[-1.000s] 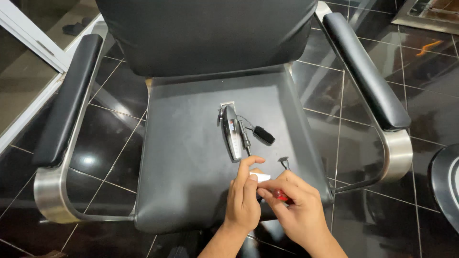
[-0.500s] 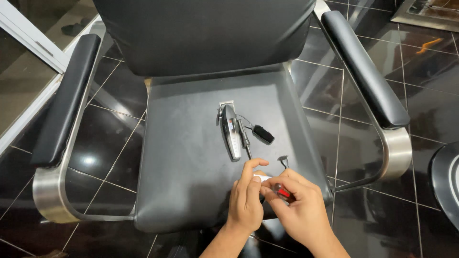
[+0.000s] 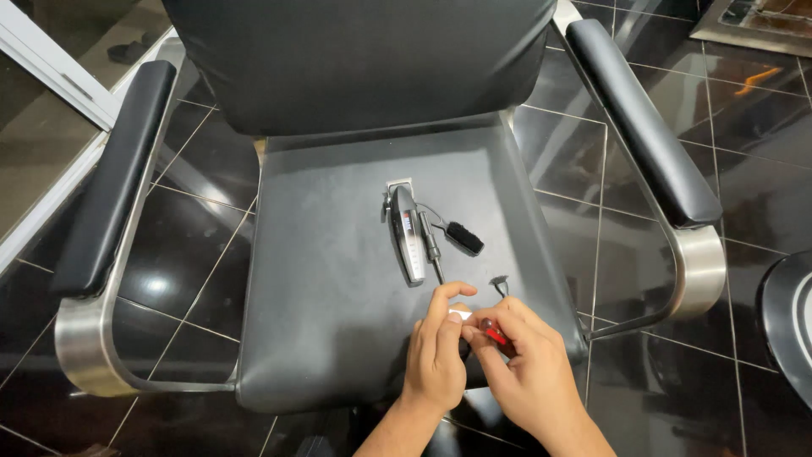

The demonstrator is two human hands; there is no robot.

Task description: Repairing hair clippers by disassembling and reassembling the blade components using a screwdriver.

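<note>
Left hand (image 3: 437, 355) and right hand (image 3: 529, 372) both pinch small red-tipped tool (image 3: 495, 334) (light, stiff, likely slippery); grip mid-shaft, fingers pressed close.

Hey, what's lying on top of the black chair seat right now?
On the seat lie a silver hair clipper, a small black brush and a tiny black part. Both hands cover most of a small red-and-white item.
</note>
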